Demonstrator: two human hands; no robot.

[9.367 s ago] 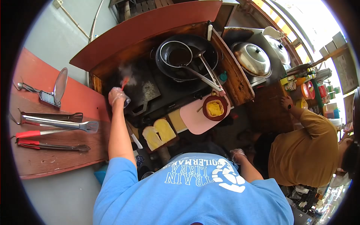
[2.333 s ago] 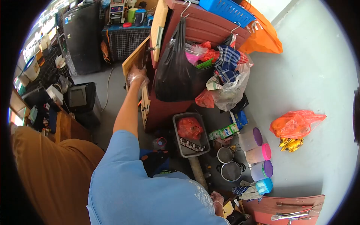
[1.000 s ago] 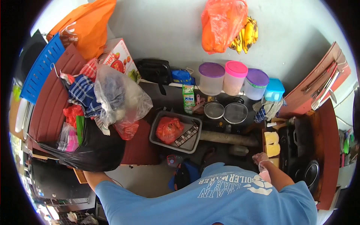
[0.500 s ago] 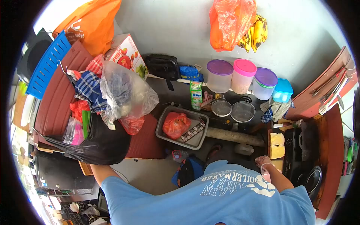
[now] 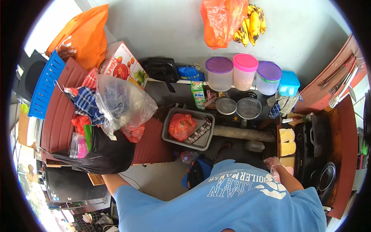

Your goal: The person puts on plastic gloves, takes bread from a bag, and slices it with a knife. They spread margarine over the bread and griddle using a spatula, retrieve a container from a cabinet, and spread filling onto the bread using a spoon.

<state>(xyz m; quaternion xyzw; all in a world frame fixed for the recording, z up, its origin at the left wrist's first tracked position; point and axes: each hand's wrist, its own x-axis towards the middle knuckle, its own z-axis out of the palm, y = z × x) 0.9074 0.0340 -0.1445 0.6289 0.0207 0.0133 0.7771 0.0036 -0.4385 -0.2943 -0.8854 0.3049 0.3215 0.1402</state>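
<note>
My right hand [image 5: 273, 162], in a clear plastic glove, is beside the bread slices [image 5: 287, 141] at the stove-side counter. Its fingers look curled in; whatever may be between them is hidden. A pale pink piece [image 5: 276, 176] shows at the wrist, and another pale slice [image 5: 287, 161] lies just right of the hand. My left forearm [image 5: 113, 182] reaches out to the left. Beyond it, the hand is out of sight, behind the hanging black plastic bag [image 5: 112, 154].
A grey basin [image 5: 199, 147] holds a red plastic bag and a patterned strip. Lidded containers [image 5: 244, 73] line the wall ledge, with strainers [image 5: 249, 108] below. Black pans [image 5: 327, 176] sit at right. A clear bag [image 5: 127, 100] hangs over the left counter.
The whole view has shifted slightly, as the camera turned. My right hand stays beside the bread, and my left arm keeps its reach behind the black bag.
</note>
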